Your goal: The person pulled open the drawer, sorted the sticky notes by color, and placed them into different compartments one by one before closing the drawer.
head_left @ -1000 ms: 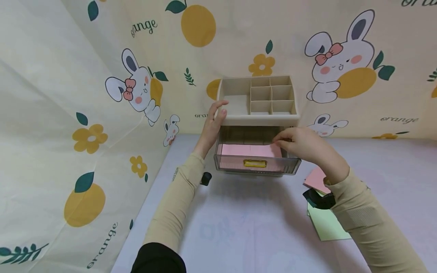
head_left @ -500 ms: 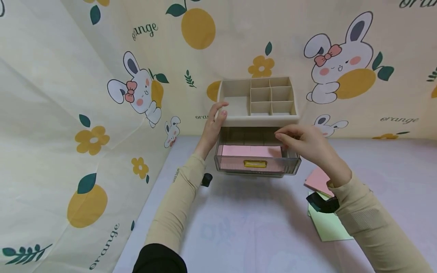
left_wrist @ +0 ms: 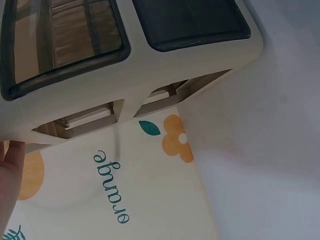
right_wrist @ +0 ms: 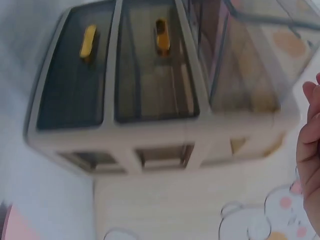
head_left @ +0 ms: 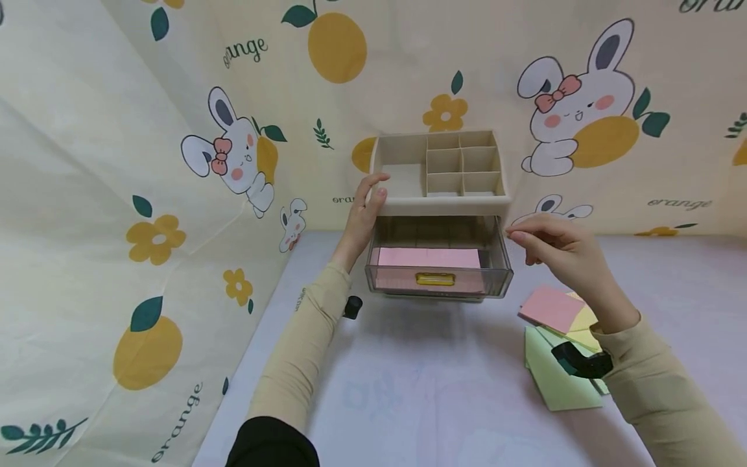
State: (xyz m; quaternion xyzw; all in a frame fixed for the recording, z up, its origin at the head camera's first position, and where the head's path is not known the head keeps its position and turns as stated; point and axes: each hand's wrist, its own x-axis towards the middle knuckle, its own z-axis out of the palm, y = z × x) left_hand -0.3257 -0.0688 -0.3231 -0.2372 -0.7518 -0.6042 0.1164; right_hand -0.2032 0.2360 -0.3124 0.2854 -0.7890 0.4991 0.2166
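A cream desktop organizer [head_left: 440, 207] with a divided top tray stands against the patterned wall. Its clear upper drawer [head_left: 497, 283], with a yellow handle, is pulled out, and pink paper [head_left: 428, 257] lies inside. My left hand [head_left: 360, 220] holds the organizer's left top corner, thumb at the front edge; only part of that hand [left_wrist: 10, 175] shows in the left wrist view. My right hand [head_left: 566, 253] is in the air just right of the drawer, fingers loosely bent and holding nothing. In the right wrist view this hand [right_wrist: 310, 150] appears at the right edge.
Pink paper [head_left: 548, 307], yellow paper [head_left: 583, 319] and green paper [head_left: 560, 383] lie overlapping on the table under my right forearm. Two lower drawers, one a dark drawer [right_wrist: 75, 85], are closed. A wall cloth [head_left: 397, 65] printed with rabbits and oranges rises behind.
My right hand has moved right, out from over the drawer, to beside it. More of the yellow and green paper now shows. The left hand keeps its place on the organizer.
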